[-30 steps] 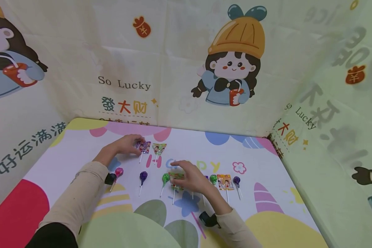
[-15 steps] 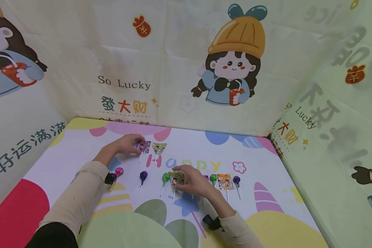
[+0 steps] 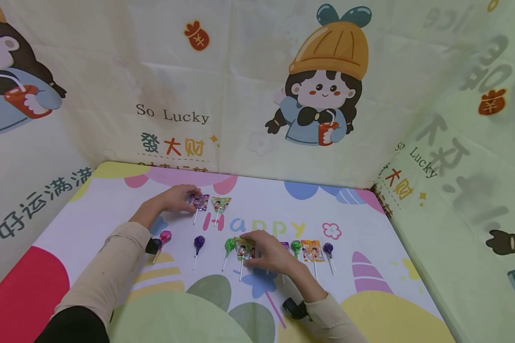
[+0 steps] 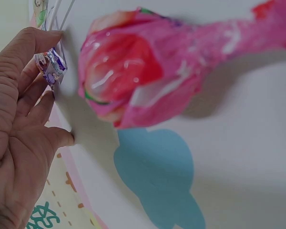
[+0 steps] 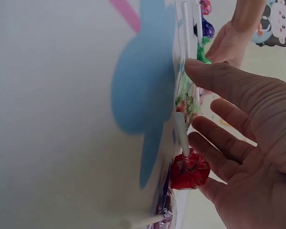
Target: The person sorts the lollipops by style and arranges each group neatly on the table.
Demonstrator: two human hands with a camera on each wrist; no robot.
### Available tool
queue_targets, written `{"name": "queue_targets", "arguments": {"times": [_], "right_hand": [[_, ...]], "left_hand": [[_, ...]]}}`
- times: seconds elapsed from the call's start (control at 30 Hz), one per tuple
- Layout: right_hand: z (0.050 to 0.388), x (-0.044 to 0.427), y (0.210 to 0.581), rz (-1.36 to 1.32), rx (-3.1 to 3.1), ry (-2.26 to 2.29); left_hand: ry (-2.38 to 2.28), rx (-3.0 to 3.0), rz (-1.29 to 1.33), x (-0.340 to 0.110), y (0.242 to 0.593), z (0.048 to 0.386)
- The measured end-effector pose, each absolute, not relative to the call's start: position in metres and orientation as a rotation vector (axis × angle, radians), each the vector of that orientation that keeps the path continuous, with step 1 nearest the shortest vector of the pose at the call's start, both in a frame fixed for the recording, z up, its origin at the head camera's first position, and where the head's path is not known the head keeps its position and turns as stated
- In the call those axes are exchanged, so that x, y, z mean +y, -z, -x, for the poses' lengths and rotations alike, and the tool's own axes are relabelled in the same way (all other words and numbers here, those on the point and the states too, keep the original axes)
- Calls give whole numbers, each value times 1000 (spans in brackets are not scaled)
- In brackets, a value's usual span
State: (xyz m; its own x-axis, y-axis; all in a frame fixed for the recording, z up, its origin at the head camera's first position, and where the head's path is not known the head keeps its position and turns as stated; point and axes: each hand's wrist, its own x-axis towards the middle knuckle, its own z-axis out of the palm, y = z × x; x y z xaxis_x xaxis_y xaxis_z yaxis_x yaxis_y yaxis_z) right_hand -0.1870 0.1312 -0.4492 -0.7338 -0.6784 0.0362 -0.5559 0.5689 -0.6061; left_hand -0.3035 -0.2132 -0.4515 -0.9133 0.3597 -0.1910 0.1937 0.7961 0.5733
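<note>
The left hand stayed put, thumb and fingers parted at the left edge of the purple-wrapped lollipop (image 3: 201,202). Farther right, just beside the green-wrapped lollipop (image 3: 244,247), the right hand (image 3: 271,251) had dropped lower, loosely spread, gripping nothing.

Right hand (image 3: 272,252), head view: shifted nearer and a little to the right over the last second; most of the travel in the first half, slight drift since. Thumb (image 3: 255,263) no longer crosses the middle of the green lollipop packet (image 3: 243,248), now at its lower right; printed figure exposed. Index finger (image 3: 255,234) clear of the letter "a" (image 3: 238,226). Upper part of first "p" (image 3: 254,225) uncovered. Wrist camera (image 3: 294,308) moved likewise.
</note>
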Motion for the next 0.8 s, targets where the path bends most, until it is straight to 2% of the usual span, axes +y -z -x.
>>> {"name": "queue_targets", "arguments": {"times": [0.8], "right_hand": [[193,128,444,1038,2628,696]], "left_hand": [[-797,2678,-440,-215,447,307]]}}
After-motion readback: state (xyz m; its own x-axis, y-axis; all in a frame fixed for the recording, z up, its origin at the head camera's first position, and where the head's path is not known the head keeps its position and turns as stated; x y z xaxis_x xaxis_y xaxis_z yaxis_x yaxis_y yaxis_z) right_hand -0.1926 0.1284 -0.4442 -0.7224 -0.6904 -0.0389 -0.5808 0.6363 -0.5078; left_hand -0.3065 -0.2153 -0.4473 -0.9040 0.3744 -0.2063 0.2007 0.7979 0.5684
